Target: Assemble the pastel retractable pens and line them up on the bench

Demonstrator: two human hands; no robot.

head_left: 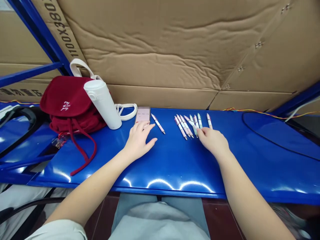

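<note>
Pale shirt (160,221) nearest, person's left hand (140,138) loosely spread at a phone (143,115), right hand (214,141) curled at clustered pens (180,128) right of center on a blue table (162,166), whether pinching one cannot be told, lone pen (158,124) right of the phone.

left grip (140,138): palm down, loosely spread | right grip (214,141): curled, pinching | arms (102,183): stretched forward
</note>
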